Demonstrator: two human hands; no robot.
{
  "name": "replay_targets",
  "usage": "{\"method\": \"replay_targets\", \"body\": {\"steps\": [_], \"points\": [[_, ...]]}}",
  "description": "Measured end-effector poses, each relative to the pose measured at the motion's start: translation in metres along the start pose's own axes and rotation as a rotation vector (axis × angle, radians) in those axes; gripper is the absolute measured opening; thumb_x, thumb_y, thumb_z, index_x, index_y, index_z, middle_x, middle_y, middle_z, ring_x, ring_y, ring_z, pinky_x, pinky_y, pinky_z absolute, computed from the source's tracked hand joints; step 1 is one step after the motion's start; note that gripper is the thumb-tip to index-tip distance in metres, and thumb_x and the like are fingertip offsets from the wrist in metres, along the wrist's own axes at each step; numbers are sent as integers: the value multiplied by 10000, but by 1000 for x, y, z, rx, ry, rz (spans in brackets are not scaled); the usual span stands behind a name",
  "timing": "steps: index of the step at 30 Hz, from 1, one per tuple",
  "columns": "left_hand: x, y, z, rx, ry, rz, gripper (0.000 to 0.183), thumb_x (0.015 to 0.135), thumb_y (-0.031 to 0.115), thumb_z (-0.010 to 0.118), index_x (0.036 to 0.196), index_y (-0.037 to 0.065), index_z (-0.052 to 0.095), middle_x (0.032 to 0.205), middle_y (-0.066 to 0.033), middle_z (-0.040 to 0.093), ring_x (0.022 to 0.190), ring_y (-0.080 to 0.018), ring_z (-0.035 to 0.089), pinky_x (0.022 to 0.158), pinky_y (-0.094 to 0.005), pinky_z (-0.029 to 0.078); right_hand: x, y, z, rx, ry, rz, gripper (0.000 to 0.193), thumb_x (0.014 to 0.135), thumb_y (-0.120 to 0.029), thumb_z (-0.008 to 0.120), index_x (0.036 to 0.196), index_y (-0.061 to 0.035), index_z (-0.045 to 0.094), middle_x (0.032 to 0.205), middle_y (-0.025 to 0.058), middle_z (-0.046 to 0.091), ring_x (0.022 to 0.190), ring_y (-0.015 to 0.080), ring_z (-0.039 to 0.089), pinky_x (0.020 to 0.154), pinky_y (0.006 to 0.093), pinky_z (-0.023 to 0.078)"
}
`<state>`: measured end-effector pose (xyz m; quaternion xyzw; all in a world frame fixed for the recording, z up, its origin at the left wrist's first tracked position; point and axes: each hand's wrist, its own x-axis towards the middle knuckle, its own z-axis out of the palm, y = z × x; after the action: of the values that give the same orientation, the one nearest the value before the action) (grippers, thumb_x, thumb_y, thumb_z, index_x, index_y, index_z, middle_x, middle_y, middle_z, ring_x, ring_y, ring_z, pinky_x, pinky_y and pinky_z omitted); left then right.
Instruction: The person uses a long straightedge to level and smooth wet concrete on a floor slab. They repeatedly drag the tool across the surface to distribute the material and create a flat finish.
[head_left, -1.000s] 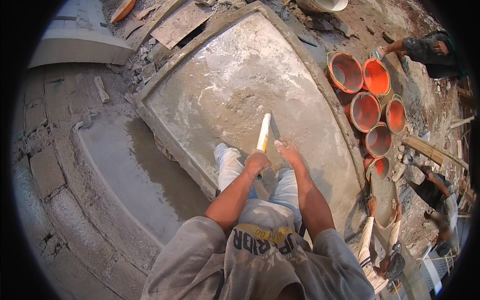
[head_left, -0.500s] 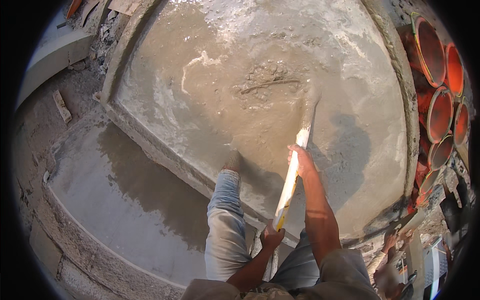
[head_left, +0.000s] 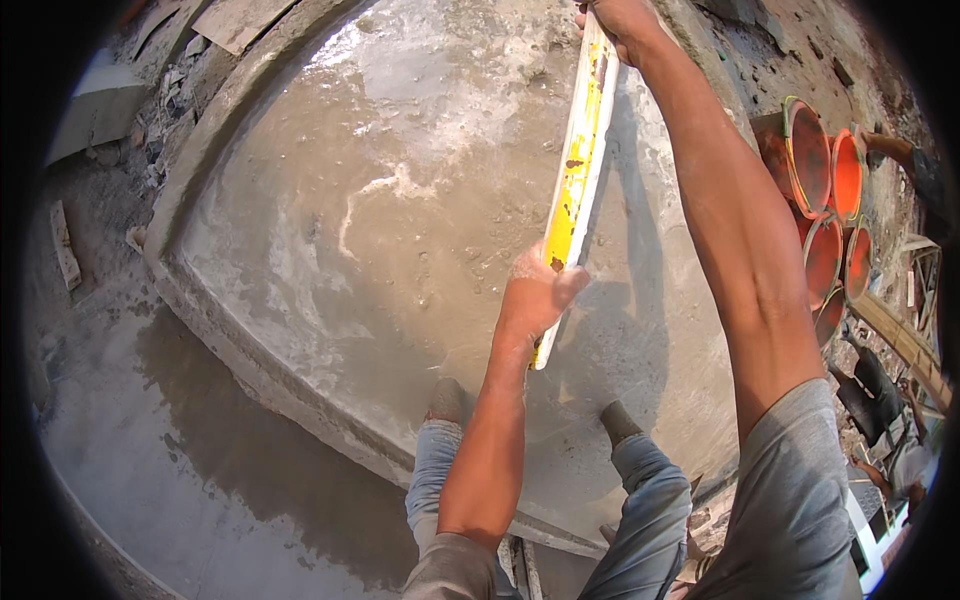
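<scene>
Both my hands are wrapped around a long white pole [head_left: 576, 180] with chipped yellow paint. My left hand [head_left: 543, 285] grips it low, close to its near end. Farther up, at the top edge of the view, my right hand [head_left: 622, 28] holds the pole with that arm stretched forward. The pole's far end is out of view. Beneath it spreads wet grey-brown cement slurry [head_left: 400, 280] inside a low rough-edged basin, where both my feet stand, coated in grey.
A raised concrete rim [head_left: 270, 345] borders the basin on the left and near side. Several orange-red buckets [head_left: 822, 250] lie stacked at the right, beside a wooden plank [head_left: 905, 350] and rubble. A wet slab [head_left: 240, 480] extends at lower left. Another person's arm [head_left: 888, 150] shows far right.
Both hands have swung the pole up and forward, away from my body. Its slurry-coated far end has left the view. My right foot now shows in the basin.
</scene>
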<state>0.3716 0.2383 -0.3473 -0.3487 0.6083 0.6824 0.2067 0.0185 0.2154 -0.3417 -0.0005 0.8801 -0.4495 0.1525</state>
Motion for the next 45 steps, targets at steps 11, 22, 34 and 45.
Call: {"method": "replay_targets", "body": {"steps": [11,22,34,45], "points": [[-214,-64,84,47,171,-489,374,730,231,708,1000,-11,618,823,-158,670,723,-268,659,695,-371,523,-216,139,0,442,-437,673,362,835,-172,671,1078,61,539,789,112,589,590,202,611,500,378,542],[-427,-248,262,90,-182,-1034,497,716,326,729,1073,-2,621,1041,-192,688,979,-348,668,843,-448,515,-502,275,-198,586,-441,955,193,856,-127,676,958,20,606,733,69,579,568,172,595,525,326,524],[-188,-135,125,284,79,-235,360,698,212,748,991,63,601,900,-188,663,900,-402,633,817,-470,488,-322,46,-189,292,43,379,301,801,-176,753,978,-2,583,746,60,613,625,136,597,561,260,471],[-110,-103,113,96,8,-379,418,704,247,703,984,-46,598,852,-204,672,785,-315,668,721,-404,524,-159,173,-63,230,-102,449,432,821,-179,651,1123,123,588,701,124,636,621,222,650,569,342,569]]}}
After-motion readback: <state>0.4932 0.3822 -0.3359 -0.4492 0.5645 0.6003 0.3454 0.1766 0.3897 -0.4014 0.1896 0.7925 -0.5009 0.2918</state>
